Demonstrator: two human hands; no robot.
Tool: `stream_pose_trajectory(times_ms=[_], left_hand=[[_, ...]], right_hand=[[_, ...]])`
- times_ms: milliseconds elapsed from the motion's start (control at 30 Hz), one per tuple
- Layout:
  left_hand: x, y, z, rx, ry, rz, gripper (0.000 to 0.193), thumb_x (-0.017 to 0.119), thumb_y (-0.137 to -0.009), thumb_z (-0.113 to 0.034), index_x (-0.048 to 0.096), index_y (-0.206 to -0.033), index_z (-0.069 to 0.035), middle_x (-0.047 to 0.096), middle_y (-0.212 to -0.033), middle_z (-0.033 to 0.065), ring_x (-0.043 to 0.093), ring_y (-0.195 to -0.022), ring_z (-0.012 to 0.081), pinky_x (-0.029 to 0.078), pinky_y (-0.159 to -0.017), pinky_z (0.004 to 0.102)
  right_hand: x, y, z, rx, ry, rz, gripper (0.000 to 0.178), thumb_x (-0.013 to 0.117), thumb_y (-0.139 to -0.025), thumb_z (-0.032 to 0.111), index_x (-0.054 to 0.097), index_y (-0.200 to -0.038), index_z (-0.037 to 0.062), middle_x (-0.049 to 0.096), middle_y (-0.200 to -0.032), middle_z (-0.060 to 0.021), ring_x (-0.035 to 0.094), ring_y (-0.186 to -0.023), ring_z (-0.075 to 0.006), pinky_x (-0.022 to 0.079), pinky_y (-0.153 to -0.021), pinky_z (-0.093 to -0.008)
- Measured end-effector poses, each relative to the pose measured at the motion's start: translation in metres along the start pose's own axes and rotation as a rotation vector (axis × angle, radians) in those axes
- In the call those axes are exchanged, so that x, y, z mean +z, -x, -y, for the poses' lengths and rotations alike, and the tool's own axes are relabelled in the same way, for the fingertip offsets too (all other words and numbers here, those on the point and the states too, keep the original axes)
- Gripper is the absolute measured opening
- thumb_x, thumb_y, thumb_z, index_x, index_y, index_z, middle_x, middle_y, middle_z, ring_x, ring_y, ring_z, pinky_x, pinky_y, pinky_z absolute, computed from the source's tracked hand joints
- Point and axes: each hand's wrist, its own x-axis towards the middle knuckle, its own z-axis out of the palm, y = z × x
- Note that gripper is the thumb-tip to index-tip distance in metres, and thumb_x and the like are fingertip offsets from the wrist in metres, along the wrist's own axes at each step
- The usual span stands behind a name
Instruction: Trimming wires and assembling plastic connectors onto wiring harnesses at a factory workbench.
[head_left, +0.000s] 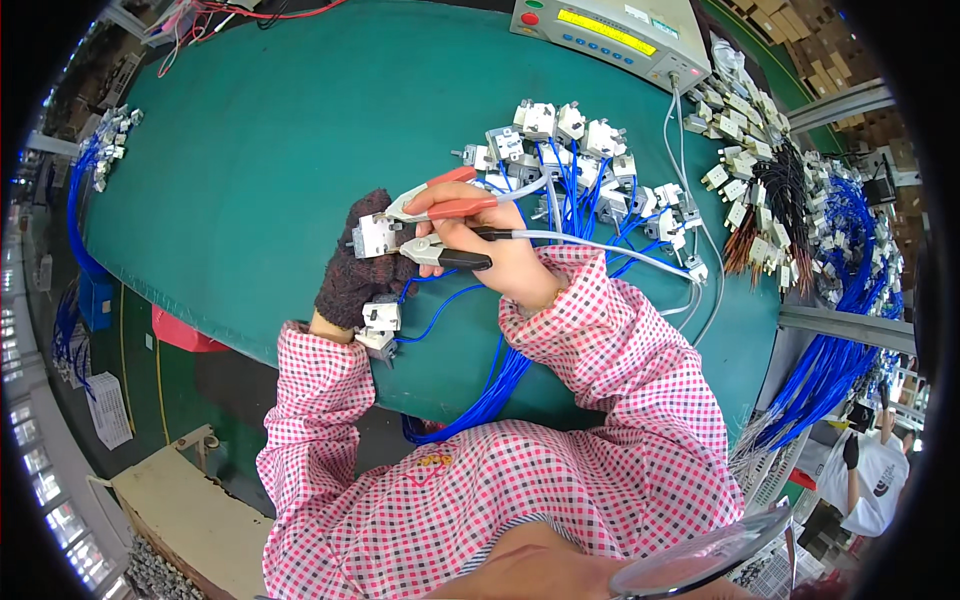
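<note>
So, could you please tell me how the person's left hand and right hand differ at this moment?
The left hand wears a dark knitted glove, while the right hand is bare. The left hand holds a white block, whereas the right hand grips a red-handled clip and a black-handled clip. Both hands come out of pink-checked sleeves.

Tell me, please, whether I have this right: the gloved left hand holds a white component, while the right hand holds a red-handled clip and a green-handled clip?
Not quite: the second clip has black handles, not green, as the head view shows. The gloved left hand does hold a white component, and the right hand also holds a red-handled clip.
</note>
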Motion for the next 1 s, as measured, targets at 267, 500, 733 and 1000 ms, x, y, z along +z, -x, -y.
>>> stream_pose_trajectory(times_ms=[267,500,733,1000], left_hand=[[0.024,0.021,-0.018,0.086,0.057,0.061,0.076,0.077,-0.077,-0.015,0.034,-0.139,-0.015,0.060,-0.111,0.0116,0.066,-0.086,0.0207,0.056,-0.063,0.0297],[0.041,0.024,-0.031,0.117,-0.105,0.015,0.069,0.072,-0.083,-0.032,0.036,-0.135,-0.006,0.057,-0.114,0.0112,0.063,-0.089,0.0210,0.055,-0.071,0.0289],[0.005,0.059,-0.049,0.179,0.030,0.340,0.058,0.063,-0.086,-0.044,0.047,-0.131,-0.011,0.057,-0.114,0.0148,0.063,-0.088,0.0248,0.052,-0.071,0.0384],[0.049,0.014,-0.134,-0.062,-1.924,-0.104,0.048,0.049,-0.091,-0.050,0.064,-0.103,-0.006,0.066,-0.097,0.0160,0.062,-0.094,0.0365,0.049,-0.078,0.0399]], right_hand=[[0.000,-0.001,0.011,0.101,-0.049,-0.060,0.020,0.052,-0.090,0.001,0.059,-0.109,-0.0042,0.062,-0.095,-0.0096,0.065,-0.075,-0.0157,0.057,-0.063,-0.0263],[0.000,-0.001,0.008,0.104,-0.043,-0.074,0.021,0.054,-0.088,0.000,0.059,-0.108,-0.0038,0.062,-0.093,-0.0103,0.065,-0.071,-0.0167,0.056,-0.061,-0.0260],[-0.024,-0.004,0.039,-0.157,-0.125,-0.211,0.022,0.049,-0.088,0.006,0.055,-0.108,-0.0027,0.062,-0.079,-0.0136,0.062,-0.055,-0.0242,0.051,-0.045,-0.0290],[-0.058,-0.017,0.048,-0.337,0.040,-0.390,0.024,0.043,-0.092,0.004,0.055,-0.111,-0.0042,0.060,-0.084,-0.0143,0.064,-0.061,-0.0239,0.052,-0.050,-0.0291]])
